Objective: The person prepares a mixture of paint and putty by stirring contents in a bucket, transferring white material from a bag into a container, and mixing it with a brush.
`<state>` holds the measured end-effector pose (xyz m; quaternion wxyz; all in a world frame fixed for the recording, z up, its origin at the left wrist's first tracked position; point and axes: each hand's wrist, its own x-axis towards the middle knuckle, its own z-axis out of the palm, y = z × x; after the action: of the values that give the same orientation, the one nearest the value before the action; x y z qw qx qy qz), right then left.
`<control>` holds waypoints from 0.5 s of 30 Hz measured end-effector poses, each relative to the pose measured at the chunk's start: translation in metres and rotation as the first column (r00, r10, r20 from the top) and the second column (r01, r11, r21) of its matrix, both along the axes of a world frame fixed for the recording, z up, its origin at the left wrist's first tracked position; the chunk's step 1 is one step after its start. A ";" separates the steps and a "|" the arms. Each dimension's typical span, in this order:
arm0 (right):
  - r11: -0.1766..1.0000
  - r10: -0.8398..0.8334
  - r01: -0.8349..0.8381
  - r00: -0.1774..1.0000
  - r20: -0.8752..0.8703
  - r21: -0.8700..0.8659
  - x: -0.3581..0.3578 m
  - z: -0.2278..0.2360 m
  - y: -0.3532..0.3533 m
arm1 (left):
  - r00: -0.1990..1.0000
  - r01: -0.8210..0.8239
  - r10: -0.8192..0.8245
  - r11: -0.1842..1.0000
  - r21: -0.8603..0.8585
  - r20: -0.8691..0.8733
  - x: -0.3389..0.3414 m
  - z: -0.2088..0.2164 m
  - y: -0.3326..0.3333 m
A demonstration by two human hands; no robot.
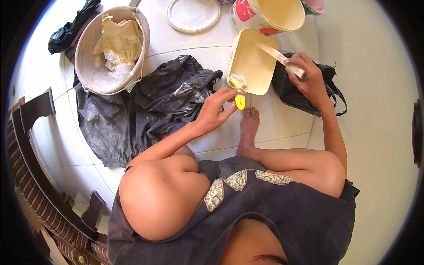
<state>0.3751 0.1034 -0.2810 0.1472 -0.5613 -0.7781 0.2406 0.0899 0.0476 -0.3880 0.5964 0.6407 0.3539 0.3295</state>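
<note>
My left hand (214, 108) is closed round a yellow-handled tool (240, 101) at the near left corner of a cream rectangular tub (261, 88). The tool's head lies inside that corner, smeared pale; its exact kind is unclear. My fingers are close to the tub's rim, and I cannot tell whether they also grip it. On the other side, my right hand (312, 79) grips a flat, whitish, crusted stick (277, 54). Its far end reaches over the tub's right rim into the interior.
A dusty bucket (81, 59) with crumpled plastic stands at the left. Black cloth (159, 97) lies before it. A round lid (193, 15) and a white pail (247, 17) are at the back. A black bag (291, 95) sits right of the tub; dark wooden furniture (48, 185) borders the left.
</note>
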 end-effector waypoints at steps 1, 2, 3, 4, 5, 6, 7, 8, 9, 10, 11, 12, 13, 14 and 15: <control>1.000 -0.007 0.007 1.000 0.017 0.003 0.004 -0.001 -0.004 | 1.000 -0.002 0.002 1.000 -0.014 -0.011 -0.002 0.000 0.000; 1.000 -0.015 0.015 0.999 0.035 0.006 0.006 -0.001 -0.008 | 1.000 -0.004 0.003 1.000 -0.028 -0.021 -0.002 0.001 0.001; 1.000 0.008 -0.008 0.997 0.074 -0.009 0.006 0.002 -0.014 | 1.000 -0.005 0.004 0.999 -0.044 -0.030 -0.003 0.001 0.001; 0.999 0.024 -0.022 0.998 0.061 -0.032 0.003 0.004 -0.019 | 1.000 -0.021 0.020 0.999 -0.030 -0.021 -0.004 0.002 0.002; 0.998 0.039 -0.036 0.998 0.047 -0.055 -0.001 0.005 -0.024 | 0.999 -0.035 0.035 0.999 -0.017 -0.012 -0.004 0.004 0.003; 0.996 0.048 -0.045 0.998 0.042 -0.078 -0.004 0.008 -0.028 | 0.999 -0.044 0.045 0.999 -0.003 0.007 -0.002 0.005 0.004; 0.997 0.051 -0.049 0.998 0.025 -0.062 -0.011 0.009 -0.030 | 0.999 -0.041 0.041 0.999 0.014 -0.004 -0.002 0.004 0.003; 0.997 0.061 -0.061 0.998 0.011 -0.053 -0.015 0.008 -0.029 | 0.999 -0.037 0.037 0.999 0.032 -0.016 -0.002 0.002 0.002; 0.997 0.069 -0.069 0.998 -0.002 -0.040 -0.017 0.007 -0.027 | 0.999 -0.029 0.031 0.998 0.054 -0.027 -0.001 0.002 0.002; 0.997 0.077 -0.077 0.997 -0.015 -0.026 -0.018 0.006 -0.025 | 1.000 -0.019 0.019 0.998 0.058 -0.007 0.002 0.004 0.002; 0.996 0.086 -0.087 0.995 -0.043 -0.022 -0.018 0.004 -0.022 | 1.000 -0.009 0.008 0.998 0.062 0.013 0.004 0.006 0.001; 0.997 0.073 -0.074 0.996 -0.046 -0.006 -0.018 0.000 -0.018 | 1.000 -0.002 0.000 0.998 0.063 0.030 0.005 0.007 0.001; 0.998 0.061 -0.061 0.997 -0.049 0.010 -0.018 -0.005 -0.013 | 1.000 -0.008 0.006 0.997 0.071 0.024 0.005 0.006 0.001; 0.998 0.050 -0.049 0.997 -0.053 0.026 -0.018 -0.010 -0.010 | 1.000 -0.014 0.013 0.997 0.079 0.017 0.005 0.003 0.000; 1.000 0.011 -0.010 0.999 -0.048 0.027 -0.016 -0.015 -0.008 | 1.000 -0.022 0.021 0.996 0.092 0.011 0.006 0.003 0.000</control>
<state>0.3595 0.0952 -0.2962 0.1722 -0.5491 -0.7804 0.2444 0.0958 0.0471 -0.3849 0.5645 0.6619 0.3423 0.3550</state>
